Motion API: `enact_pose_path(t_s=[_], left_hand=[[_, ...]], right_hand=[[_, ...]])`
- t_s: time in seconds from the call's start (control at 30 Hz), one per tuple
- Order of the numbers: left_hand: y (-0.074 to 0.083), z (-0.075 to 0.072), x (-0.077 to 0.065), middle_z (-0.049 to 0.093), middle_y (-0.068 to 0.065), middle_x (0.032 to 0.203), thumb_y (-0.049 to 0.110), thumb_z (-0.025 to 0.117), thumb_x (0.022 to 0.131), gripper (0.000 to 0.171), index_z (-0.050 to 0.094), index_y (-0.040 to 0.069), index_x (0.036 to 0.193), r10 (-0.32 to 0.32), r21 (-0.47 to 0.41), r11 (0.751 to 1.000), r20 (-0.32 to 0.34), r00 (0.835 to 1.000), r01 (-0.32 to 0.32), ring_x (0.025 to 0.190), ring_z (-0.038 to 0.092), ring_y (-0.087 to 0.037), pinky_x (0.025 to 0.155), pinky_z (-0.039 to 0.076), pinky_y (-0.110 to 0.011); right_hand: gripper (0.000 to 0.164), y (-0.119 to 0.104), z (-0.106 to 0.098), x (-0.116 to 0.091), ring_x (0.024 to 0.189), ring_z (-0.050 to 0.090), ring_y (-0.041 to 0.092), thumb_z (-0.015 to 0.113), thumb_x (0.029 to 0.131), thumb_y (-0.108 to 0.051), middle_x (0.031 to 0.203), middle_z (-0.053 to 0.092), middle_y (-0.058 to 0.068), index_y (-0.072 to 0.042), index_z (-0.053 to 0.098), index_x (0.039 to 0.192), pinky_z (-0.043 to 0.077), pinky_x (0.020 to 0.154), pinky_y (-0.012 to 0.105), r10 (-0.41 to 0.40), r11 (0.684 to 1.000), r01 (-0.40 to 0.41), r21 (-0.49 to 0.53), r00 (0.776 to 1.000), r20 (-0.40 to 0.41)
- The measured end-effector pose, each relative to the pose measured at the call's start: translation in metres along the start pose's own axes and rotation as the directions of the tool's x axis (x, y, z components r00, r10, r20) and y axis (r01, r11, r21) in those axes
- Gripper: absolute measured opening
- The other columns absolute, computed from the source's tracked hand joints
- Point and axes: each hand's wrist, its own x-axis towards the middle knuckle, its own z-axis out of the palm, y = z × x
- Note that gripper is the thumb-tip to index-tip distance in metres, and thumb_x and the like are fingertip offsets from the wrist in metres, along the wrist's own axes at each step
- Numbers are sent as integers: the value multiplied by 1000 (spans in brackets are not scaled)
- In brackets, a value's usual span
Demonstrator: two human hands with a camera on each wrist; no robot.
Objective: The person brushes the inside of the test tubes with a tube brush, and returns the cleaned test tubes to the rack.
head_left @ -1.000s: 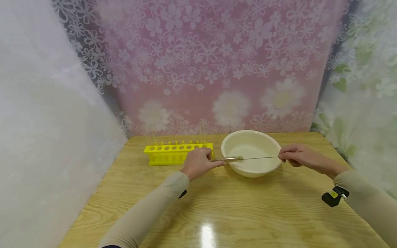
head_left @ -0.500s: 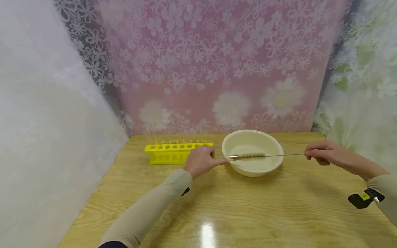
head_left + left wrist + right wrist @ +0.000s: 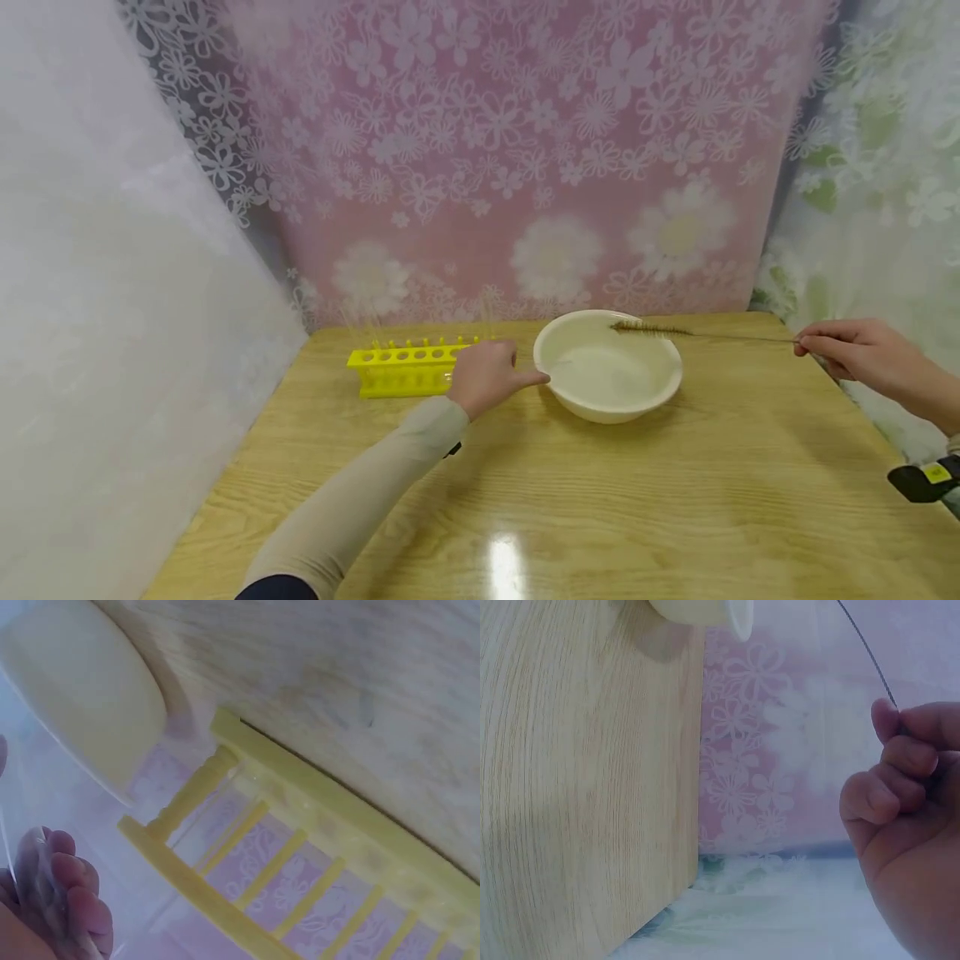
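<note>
Head view, brush [image 3: 667, 332]: we find it stretched nearly level past the far side of the white bowl [image 3: 611, 414]; make the bowl our dial, twelve farthest from us, and the brown bristles cross its rim at about one o'clock, tip pointing to nine. Touching that rim or just over it, we can't tell!
Wire handle [image 3: 742, 337]: thin and straight here, it takes us out toward three o'clock, right to the right hand [image 3: 862, 354].
Right hand: what a delicate hold, thumb and forefinger pinching the end of the wire, the other fingers folded in; from the right wrist we see the wire leave the fingertips toward eleven o'clock, slightly bowed.
Left hand [image 3: 486, 375]: across to nine o'clock we go, and the left wrist shows us fingers curled round a clear tube [image 3: 36, 870]; in the head view the thumb reaches out close to the bowl's rim.
Yellow rack [image 3: 405, 390]: at nine o'clock too, behind that hand, its right end partly hidden from us.
Standing tubes [image 3: 377, 332]: transparent and faint, we spot them rising at both ends of the rack.
Wooden table [image 3: 600, 500]: underneath it all, with a bright glare toward seven o'clock.
Pink floral backdrop [image 3: 525, 125]: filling our twelve o'clock.
</note>
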Motion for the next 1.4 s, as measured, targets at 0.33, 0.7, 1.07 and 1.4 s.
enact_pose_path(t_s=[0.33,0.7,1.07,1.4], left_hand=[[14,1,15,56,8,66,75,71,76,58,71,19,91,131,248,960,14,991,-130,48,47,-8,39,33,-25],[24,-7,27,64,8,75,75,71,75,60,70,18,94,281,458,849,30,959,-263,50,49,-5,39,34,-23],[30,-12,32,68,6,88,74,71,76,63,72,17,103,354,553,755,112,929,-354,59,56,-6,48,46,-24],[30,-14,32,69,5,87,75,69,77,63,70,17,100,388,594,715,103,916,-369,57,55,-7,49,48,-24]], right_hand=[[39,1,7,-1,57,43,17,39,111,-19,102,68,12,10,62,120,36,53,31,-77,990,67,-126,994,-74],[34,-7,11,2,74,44,-15,45,109,-16,107,69,27,9,66,116,41,57,26,-104,974,86,-211,992,-77],[29,-8,18,3,81,38,-26,48,107,-12,104,70,24,8,68,113,43,58,25,-134,966,112,-235,988,-80],[28,-10,20,6,78,43,-20,48,107,-13,103,70,24,5,69,111,40,57,26,-151,955,124,-270,985,-83]])
